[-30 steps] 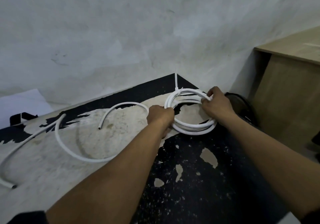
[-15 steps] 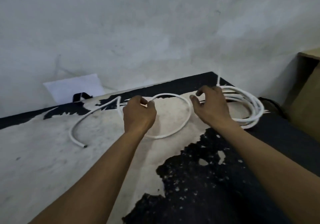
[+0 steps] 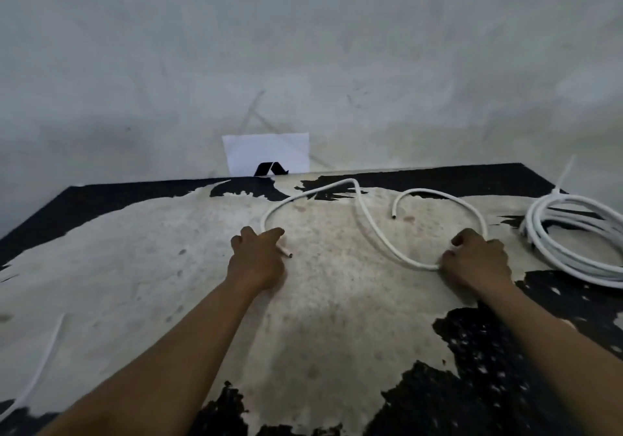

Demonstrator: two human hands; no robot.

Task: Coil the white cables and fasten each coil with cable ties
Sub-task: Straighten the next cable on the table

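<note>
Left hand (image 3: 258, 260) clamps the loose white cable (image 3: 361, 206) near its cut end, fingers (image 3: 273, 233) curled round it. Right hand (image 3: 475, 260) grips the low bend on the desk (image 3: 320, 317). Danger: this stiff cable may spring open if a grip slips, or snag the tied coil (image 3: 573, 233) lying near.
</note>
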